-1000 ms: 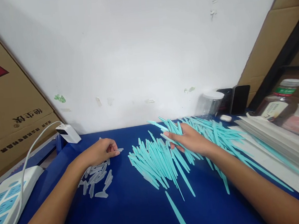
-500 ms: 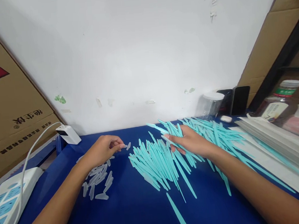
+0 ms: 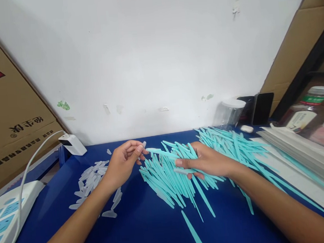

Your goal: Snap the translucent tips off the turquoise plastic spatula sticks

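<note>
My left hand (image 3: 124,163) is raised above the blue table (image 3: 148,227) and pinches a small clear plastic cap (image 3: 143,144) between thumb and fingers. My right hand (image 3: 207,160) grips a bunch of turquoise plastic sticks (image 3: 164,152), whose tips point left toward the cap. The cap is close to the tip of the uppermost stick. Below both hands lies a large pile of the same turquoise sticks (image 3: 169,179). A scatter of clear caps (image 3: 92,177) lies on the table to the left of my left wrist.
More turquoise sticks (image 3: 234,145) spread to the right. A stack of flat white packets (image 3: 301,151) lies at the right edge. A clear jar (image 3: 228,112), two phones (image 3: 262,108) and a bottle (image 3: 304,114) stand at the back right. A power strip (image 3: 3,216) and white charger (image 3: 71,143) sit left.
My left hand lifted from the pile of clear caps with one cap and moved right. My right hand drew its sticks left and down, toward the cap.
</note>
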`<act>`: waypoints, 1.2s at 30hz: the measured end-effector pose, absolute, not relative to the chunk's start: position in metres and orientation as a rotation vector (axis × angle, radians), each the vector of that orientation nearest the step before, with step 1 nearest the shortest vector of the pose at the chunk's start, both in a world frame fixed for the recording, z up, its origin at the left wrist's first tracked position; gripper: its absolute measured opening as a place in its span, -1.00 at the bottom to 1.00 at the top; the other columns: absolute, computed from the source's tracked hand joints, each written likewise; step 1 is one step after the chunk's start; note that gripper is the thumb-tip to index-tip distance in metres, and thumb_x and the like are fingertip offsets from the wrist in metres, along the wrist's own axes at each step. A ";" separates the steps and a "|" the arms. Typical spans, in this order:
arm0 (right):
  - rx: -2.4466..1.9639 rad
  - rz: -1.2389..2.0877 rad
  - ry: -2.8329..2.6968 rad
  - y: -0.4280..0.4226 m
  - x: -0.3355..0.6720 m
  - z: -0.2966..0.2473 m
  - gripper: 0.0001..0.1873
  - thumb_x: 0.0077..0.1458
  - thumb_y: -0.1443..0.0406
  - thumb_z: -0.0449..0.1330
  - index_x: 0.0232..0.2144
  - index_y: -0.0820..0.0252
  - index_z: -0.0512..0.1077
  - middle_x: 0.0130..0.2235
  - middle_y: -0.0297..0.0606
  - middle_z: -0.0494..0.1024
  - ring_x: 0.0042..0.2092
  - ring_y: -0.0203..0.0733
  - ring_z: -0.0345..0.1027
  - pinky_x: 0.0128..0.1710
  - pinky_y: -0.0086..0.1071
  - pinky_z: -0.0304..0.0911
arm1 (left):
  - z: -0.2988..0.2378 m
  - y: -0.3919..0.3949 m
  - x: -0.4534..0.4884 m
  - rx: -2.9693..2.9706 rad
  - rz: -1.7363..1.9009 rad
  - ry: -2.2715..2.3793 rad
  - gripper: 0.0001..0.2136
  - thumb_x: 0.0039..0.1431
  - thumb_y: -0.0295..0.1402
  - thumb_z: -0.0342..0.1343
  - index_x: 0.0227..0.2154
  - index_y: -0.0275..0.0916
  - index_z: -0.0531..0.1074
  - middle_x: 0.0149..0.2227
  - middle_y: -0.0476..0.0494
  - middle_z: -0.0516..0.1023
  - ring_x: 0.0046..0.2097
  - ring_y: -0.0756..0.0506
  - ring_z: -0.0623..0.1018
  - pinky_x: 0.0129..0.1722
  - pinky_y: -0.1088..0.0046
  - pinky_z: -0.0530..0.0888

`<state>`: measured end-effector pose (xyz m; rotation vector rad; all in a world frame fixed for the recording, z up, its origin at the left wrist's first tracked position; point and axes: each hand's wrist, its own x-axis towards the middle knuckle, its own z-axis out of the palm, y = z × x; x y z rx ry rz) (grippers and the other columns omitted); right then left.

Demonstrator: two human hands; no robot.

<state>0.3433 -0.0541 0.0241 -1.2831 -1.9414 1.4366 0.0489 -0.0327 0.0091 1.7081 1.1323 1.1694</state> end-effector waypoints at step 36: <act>-0.897 1.591 -2.149 -0.061 0.328 0.025 -0.58 0.24 0.00 0.31 -0.46 0.14 0.35 -0.64 -0.53 0.26 -0.62 -0.34 0.17 -0.48 -0.41 0.25 | 0.007 -0.047 0.058 1.564 1.113 1.040 -0.72 0.05 -0.19 0.48 -0.21 -0.21 0.73 -0.24 -0.23 0.76 -0.19 -0.24 0.73 -0.11 0.22 0.68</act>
